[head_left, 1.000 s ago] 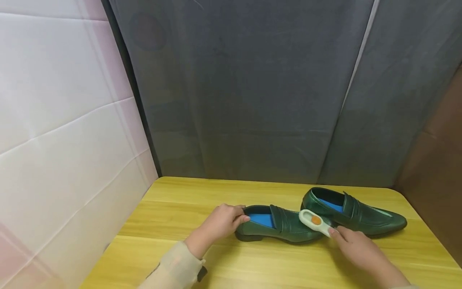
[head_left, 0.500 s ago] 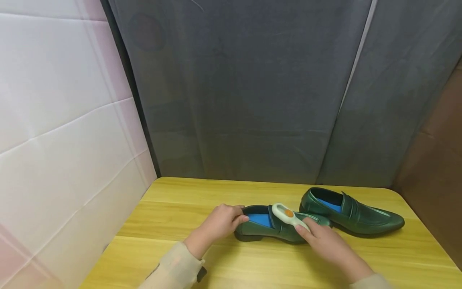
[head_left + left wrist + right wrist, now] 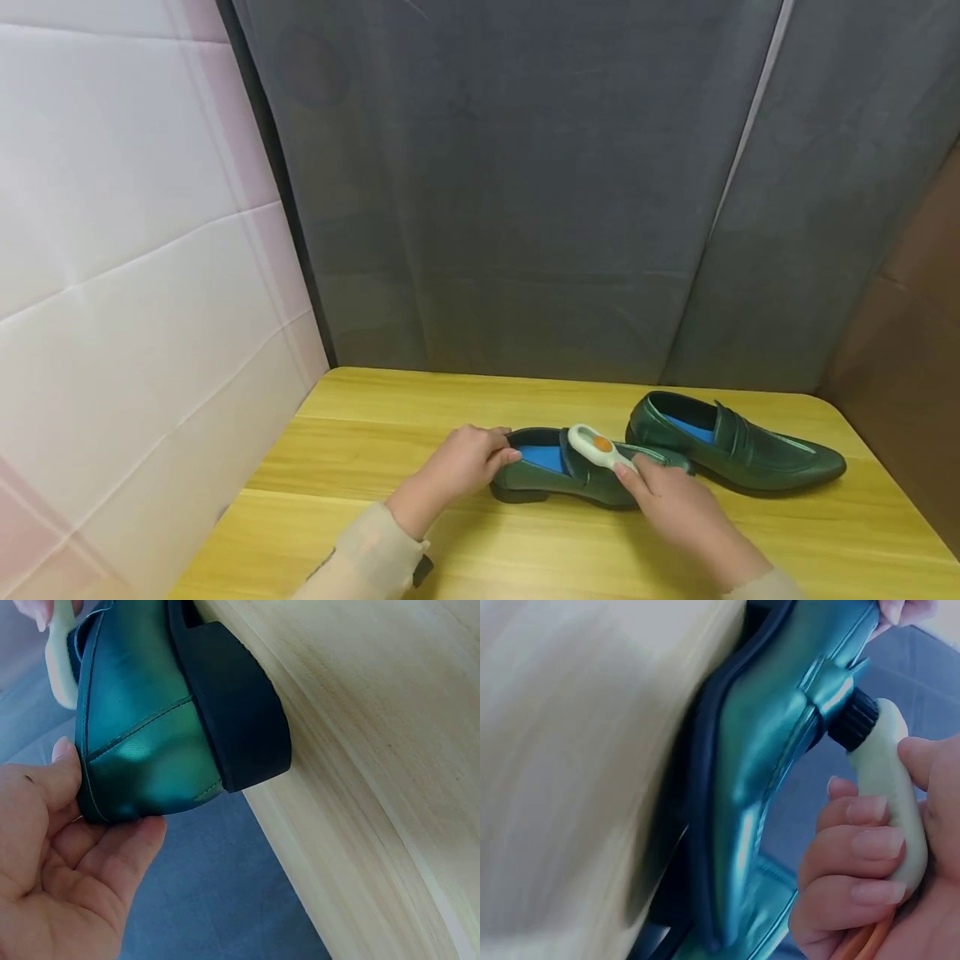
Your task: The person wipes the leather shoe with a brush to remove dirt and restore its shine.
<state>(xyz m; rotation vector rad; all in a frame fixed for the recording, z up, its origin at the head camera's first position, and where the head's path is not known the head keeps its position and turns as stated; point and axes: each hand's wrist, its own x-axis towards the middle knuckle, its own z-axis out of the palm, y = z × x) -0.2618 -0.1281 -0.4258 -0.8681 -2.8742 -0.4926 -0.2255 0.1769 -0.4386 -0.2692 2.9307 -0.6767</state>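
Observation:
A dark green loafer with a blue insole lies on the table, toe to the right. At its heel my left hand pinches the back rim, thumb on one side and fingers on the other, as the left wrist view shows at the heel counter. My right hand grips a pale green shoe brush with an orange spot. In the right wrist view the brush's dark bristles touch the loafer's strap. Curled fingers wrap the brush's handle.
A second green loafer stands behind and to the right, close to the first one's toe. The yellow wood-grain table ends at a grey curtain. A white panel rises on the left, a brown one on the right.
My right hand has moved the brush left along the loafer, from near the toe to the strap, then stayed about there. My left hand keeps its hold at the heel.

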